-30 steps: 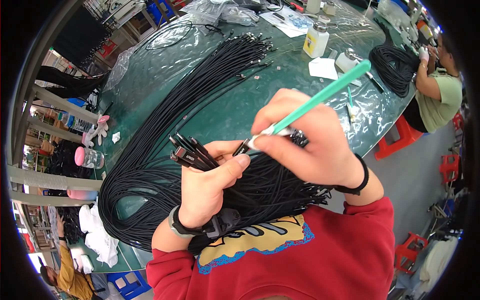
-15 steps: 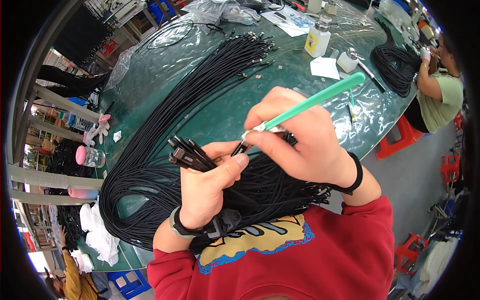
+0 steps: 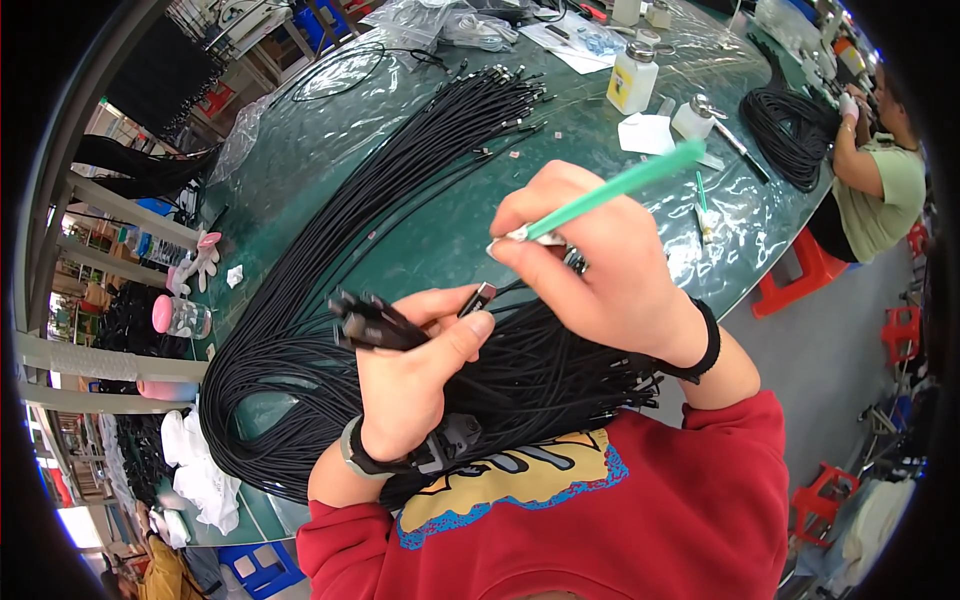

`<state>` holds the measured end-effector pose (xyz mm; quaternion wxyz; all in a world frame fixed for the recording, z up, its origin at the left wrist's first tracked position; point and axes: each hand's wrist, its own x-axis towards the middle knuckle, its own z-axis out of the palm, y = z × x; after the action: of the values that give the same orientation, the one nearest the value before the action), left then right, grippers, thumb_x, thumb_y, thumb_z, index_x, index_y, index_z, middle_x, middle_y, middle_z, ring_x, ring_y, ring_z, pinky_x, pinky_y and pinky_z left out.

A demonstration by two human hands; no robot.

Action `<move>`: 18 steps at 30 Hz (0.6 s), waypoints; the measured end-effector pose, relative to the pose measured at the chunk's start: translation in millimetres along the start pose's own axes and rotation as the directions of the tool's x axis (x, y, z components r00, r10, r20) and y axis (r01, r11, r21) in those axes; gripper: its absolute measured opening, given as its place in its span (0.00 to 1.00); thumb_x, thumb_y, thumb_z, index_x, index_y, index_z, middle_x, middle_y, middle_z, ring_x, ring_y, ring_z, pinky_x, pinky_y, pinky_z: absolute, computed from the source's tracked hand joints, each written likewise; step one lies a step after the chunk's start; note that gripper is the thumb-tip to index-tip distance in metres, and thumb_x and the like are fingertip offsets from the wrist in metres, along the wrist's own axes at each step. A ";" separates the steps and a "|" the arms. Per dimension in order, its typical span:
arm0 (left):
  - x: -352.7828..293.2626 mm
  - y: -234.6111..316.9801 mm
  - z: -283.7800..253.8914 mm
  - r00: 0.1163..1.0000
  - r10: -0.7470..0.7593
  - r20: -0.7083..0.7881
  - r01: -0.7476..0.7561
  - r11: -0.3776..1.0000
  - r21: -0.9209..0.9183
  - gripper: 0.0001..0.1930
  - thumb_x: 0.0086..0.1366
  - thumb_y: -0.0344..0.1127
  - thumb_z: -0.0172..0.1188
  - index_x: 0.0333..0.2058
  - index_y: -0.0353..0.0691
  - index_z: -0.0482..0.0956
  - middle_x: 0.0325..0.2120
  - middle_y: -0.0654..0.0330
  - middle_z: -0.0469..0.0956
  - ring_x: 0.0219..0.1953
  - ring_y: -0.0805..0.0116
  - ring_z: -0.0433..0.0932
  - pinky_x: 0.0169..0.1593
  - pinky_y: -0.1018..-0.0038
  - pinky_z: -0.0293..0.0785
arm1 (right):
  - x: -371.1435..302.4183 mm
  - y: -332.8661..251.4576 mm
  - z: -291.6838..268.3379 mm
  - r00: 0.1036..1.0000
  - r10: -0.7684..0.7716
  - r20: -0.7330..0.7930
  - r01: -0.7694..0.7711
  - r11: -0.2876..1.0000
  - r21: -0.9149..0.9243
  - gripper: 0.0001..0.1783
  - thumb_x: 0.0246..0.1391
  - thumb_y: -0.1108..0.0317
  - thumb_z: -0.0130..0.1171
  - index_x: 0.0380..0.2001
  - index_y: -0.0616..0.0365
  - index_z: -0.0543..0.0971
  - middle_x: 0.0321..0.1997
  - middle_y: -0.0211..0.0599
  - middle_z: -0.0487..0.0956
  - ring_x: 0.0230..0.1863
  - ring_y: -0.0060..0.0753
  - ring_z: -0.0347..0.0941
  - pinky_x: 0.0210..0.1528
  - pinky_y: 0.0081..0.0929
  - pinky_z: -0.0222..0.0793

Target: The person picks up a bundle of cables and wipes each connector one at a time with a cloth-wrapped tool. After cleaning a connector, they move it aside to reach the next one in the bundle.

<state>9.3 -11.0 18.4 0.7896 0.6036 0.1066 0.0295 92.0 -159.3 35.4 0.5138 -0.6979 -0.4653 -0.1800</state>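
Note:
My left hand [image 3: 408,385] is closed round several black cable ends [image 3: 375,325], whose plugs stick out to its left. Between its thumb and forefinger it pinches one more cable plug [image 3: 480,297], its end pointing up. My right hand [image 3: 625,275] grips a green-handled stick [image 3: 615,195] with white cloth [image 3: 540,238] wrapped about its lower end. A small gap separates the cloth from the pinched plug. Under both hands lies a thick heap of black cables [image 3: 290,280], looped at the left and fanned out at the far side.
On the green table [image 3: 440,230] stand a white bottle with a yellow label [image 3: 633,80] and a smaller clear bottle [image 3: 692,120]. A second green stick [image 3: 703,205] lies at the right. Beyond, a co-worker [image 3: 880,180] sits by a coil of cables [image 3: 790,138]. A jar [image 3: 185,316] stands left.
My right hand has drawn the cloth-wrapped stick slightly up and away from the pinched plug, whose end now shows. The stick has tilted lower. The plugs in my left hand have shifted slightly.

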 end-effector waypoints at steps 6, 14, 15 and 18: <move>9.4 -10.1 -2.8 0.818 0.548 0.175 -0.557 0.679 0.477 0.11 0.48 0.21 0.59 0.33 0.32 0.75 0.13 0.68 0.66 0.16 0.82 0.61 0.20 0.85 0.56 | 1.0 -8.9 -0.6 0.997 0.078 0.014 -0.079 0.997 0.021 0.06 0.39 0.79 0.57 0.24 0.60 0.72 0.20 0.33 0.70 0.19 0.24 0.65 0.18 0.18 0.57; 7.1 -10.4 0.6 0.846 0.502 0.178 -0.526 0.732 0.433 0.09 0.50 0.22 0.58 0.33 0.32 0.75 0.15 0.68 0.68 0.17 0.83 0.62 0.20 0.85 0.58 | 0.1 0.5 -3.6 0.998 0.059 -0.032 -0.061 0.997 -0.056 0.06 0.39 0.79 0.57 0.25 0.60 0.72 0.21 0.33 0.69 0.20 0.26 0.65 0.21 0.20 0.58; 6.5 -11.2 1.2 0.887 0.441 0.137 -0.460 0.812 0.361 0.08 0.51 0.22 0.57 0.33 0.31 0.75 0.15 0.68 0.69 0.17 0.83 0.63 0.20 0.85 0.58 | -0.8 1.3 -3.1 0.998 0.056 -0.032 -0.057 0.997 -0.055 0.06 0.39 0.79 0.57 0.25 0.60 0.72 0.21 0.33 0.69 0.20 0.26 0.65 0.21 0.20 0.58; 1.4 -5.5 3.7 0.949 0.313 0.041 -0.312 0.910 0.274 0.08 0.52 0.25 0.58 0.33 0.31 0.75 0.17 0.67 0.71 0.17 0.83 0.64 0.21 0.86 0.60 | -5.3 2.9 -3.3 0.995 0.078 -0.060 -0.073 0.994 0.087 0.07 0.38 0.79 0.57 0.25 0.61 0.73 0.21 0.34 0.70 0.22 0.28 0.66 0.22 0.21 0.60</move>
<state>10.9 -15.7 13.9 0.6820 0.7174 0.0134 0.1414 92.5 -164.9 31.3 0.5636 -0.6866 -0.4295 -0.1625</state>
